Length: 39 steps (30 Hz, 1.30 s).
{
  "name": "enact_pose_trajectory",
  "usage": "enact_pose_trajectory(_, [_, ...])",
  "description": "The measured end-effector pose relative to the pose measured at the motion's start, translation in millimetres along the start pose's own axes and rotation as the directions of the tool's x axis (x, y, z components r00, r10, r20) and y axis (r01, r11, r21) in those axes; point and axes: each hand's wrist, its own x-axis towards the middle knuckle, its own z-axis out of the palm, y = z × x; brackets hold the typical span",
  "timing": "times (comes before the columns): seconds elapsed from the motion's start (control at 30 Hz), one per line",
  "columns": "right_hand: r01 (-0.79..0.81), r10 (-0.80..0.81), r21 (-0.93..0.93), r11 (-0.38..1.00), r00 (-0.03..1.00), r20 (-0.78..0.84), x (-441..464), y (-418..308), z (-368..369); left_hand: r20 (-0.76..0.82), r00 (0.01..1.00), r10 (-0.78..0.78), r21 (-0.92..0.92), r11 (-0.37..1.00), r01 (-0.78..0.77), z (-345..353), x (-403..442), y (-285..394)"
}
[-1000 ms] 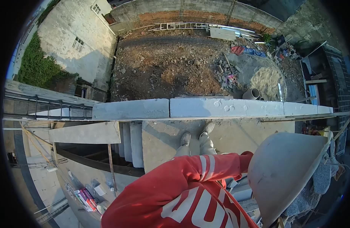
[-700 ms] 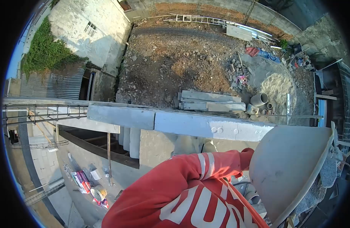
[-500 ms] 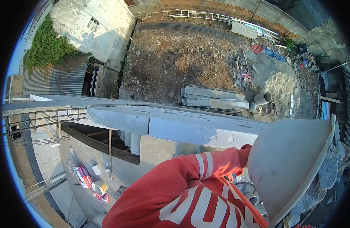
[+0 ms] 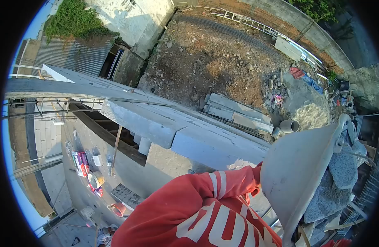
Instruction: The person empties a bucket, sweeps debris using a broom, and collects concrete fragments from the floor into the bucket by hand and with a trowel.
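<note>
A large pale basin fills the right side, close to the camera, tilted and heaped with grey chunks of rubble. My left arm, in a red sleeve with white stripes, reaches across my chest to the basin's near side. The cuff meets the basin there, and the fingers of my left hand are hidden in shade and behind the basin. A bit of red cloth shows below the rubble at the bottom right, but my right hand does not show.
A pale block wall runs diagonally ahead, with a rebar cage at its left. Below lie an opening, a red bucket and colourful bags. Beyond the wall are rubble ground, stacked planks and a sand heap.
The view has turned, so the wall now slants down to the right and the feet are out of sight. More rubble shows in the basin, and the red bucket has come into view.
</note>
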Motion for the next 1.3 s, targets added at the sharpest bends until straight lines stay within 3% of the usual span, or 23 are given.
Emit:
enact_pose_trajectory(0.03, [-0.089,0.021,0.511,0.855,0.990,0.138,28.5,-45.3,-13.7,-0.015,0.999,0.034,-0.263,0.964,-0.037,-11.7,-11.3,17.6])
enact_pose_trajectory(0.07, [-0.402,0.019,0.914,0.059,0.915,0.402,57.2,-93.1,-33.6,-0.048,0.991,0.123,-0.452,0.882,-0.131,-26.1,-22.5,34.6])
enact_pose_trajectory(0.1, [-0.507,-0.060,0.804,-0.311,0.855,0.516,97.0,-142.4,-59.6,-0.099,0.970,0.222,-0.599,0.765,-0.236,-41.0,-33.7,51.7])
enact_pose_trajectory(0.13, [-0.501,-0.143,0.690,-0.523,0.849,0.509,145.9,-187.6,-84.8,-0.154,0.933,0.324,-0.706,0.625,-0.334,-58.7,-43.9,69.3])
enact_pose_trajectory(0.17, [-0.479,-0.278,0.513,-0.712,0.864,0.419,194.9,-231.5,-111.4,-0.241,0.875,0.421,-0.754,0.486,-0.441,-79.3,-53.0,86.5])
enact_pose_trajectory(0.2, [-0.434,-0.281,0.435,-0.789,0.884,0.373,244.2,-267.1,-140.3,-0.322,0.801,0.504,-0.774,0.347,-0.530,-104.4,-62.8,104.3])
enact_pose_trajectory(0.27, [-0.402,-0.268,0.433,-0.807,0.902,0.338,328.0,-337.9,-187.3,-0.587,0.640,0.497,-0.642,0.196,-0.741,-168.9,-81.6,135.4])
enact_pose_trajectory(0.3, [-0.409,-0.281,0.390,-0.825,0.896,0.345,362.1,-376.6,-211.2,-0.795,0.516,0.320,-0.433,0.297,-0.851,-204.9,-93.4,155.7])
enact_pose_trajectory(0.33, [-0.428,-0.300,0.331,-0.841,0.878,0.372,387.5,-417.8,-235.0,-0.945,0.304,0.122,-0.197,0.529,-0.825,-245.1,-110.3,177.6])
enact_pose_trajectory(0.37, [-0.452,-0.328,0.260,-0.854,0.853,0.406,408.1,-460.8,-260.1,-0.994,0.060,-0.089,-0.107,0.775,-0.623,-285.1,-127.2,199.4])
enact_pose_trajectory(0.4, [-0.410,-0.307,0.124,-0.904,0.822,0.480,423.6,-508.5,-287.7,-0.997,-0.074,-0.017,0.026,0.843,-0.537,-325.2,-142.1,217.5])
enact_pose_trajectory(0.43, [-0.432,-0.308,0.134,-0.892,0.797,0.519,439.4,-564.4,-317.4,-0.978,-0.198,0.068,0.149,0.892,-0.428,-358.2,-155.6,236.8])
enact_pose_trajectory(0.5, [-0.469,-0.419,-0.062,-0.881,0.714,0.560,477.8,-644.5,-379.2,-0.894,-0.413,0.171,0.225,0.971,-0.083,-397.2,-184.2,289.7])
enact_pose_trajectory(0.53, [-0.457,-0.413,-0.073,-0.887,0.711,0.569,505.0,-650.4,-389.3,-0.847,-0.449,0.286,0.244,0.958,0.151,-385.8,-188.3,324.5])
enact_pose_trajectory(0.57, [-0.335,-0.529,-0.421,-0.843,0.662,0.531,519.1,-650.8,-410.3,-0.803,-0.456,0.384,0.213,0.899,0.381,-366.7,-192.9,350.4])
enact_pose_trajectory(0.6, [-0.183,-0.637,-0.712,-0.678,0.629,0.445,521.7,-648.9,-431.3,-0.765,-0.401,0.504,0.280,0.821,0.497,-374.7,-196.9,366.0])
enact_pose_trajectory(0.67, [-0.110,-0.658,-0.792,-0.600,0.632,0.410,546.3,-632.3,-444.5,-0.666,-0.275,0.694,0.381,0.633,0.674,-392.3,-205.9,388.6])
enact_pose_trajectory(0.73, [-0.028,-0.660,-0.877,-0.480,0.670,0.340,562.3,-626.2,-447.0,-0.632,-0.201,0.749,0.425,0.551,0.718,-403.6,-212.5,388.9])
enact_pose_trajectory(1.0, [-0.023,-0.698,-0.954,-0.300,0.686,0.203,566.2,-617.2,-424.7,-0.657,-0.118,0.744,0.513,0.556,0.654,-416.8,-224.2,376.0])
enact_pose_trajectory(1.1, [-0.016,-0.764,-0.952,-0.305,0.600,0.235,551.5,-588.6,-395.0,-0.663,-0.096,0.743,0.558,0.575,0.598,-413.7,-229.7,369.5])
enact_pose_trajectory(1.17, [0.009,-0.712,-0.947,-0.320,0.658,0.246,535.4,-583.4,-344.0,-0.665,-0.083,0.742,0.595,0.594,0.541,-409.4,-231.8,364.9])
enact_pose_trajectory(1.23, [-0.064,-0.706,-0.904,-0.423,0.649,0.285,525.6,-544.6,-289.7,-0.671,-0.053,0.740,0.648,0.619,0.444,-394.8,-233.5,360.5])
enact_pose_trajectory(1.3, [-0.217,-0.650,-0.760,-0.612,0.686,0.328,508.3,-551.2,-218.5,-0.682,0.054,0.729,0.718,0.655,0.235,-363.9,-236.9,353.1])
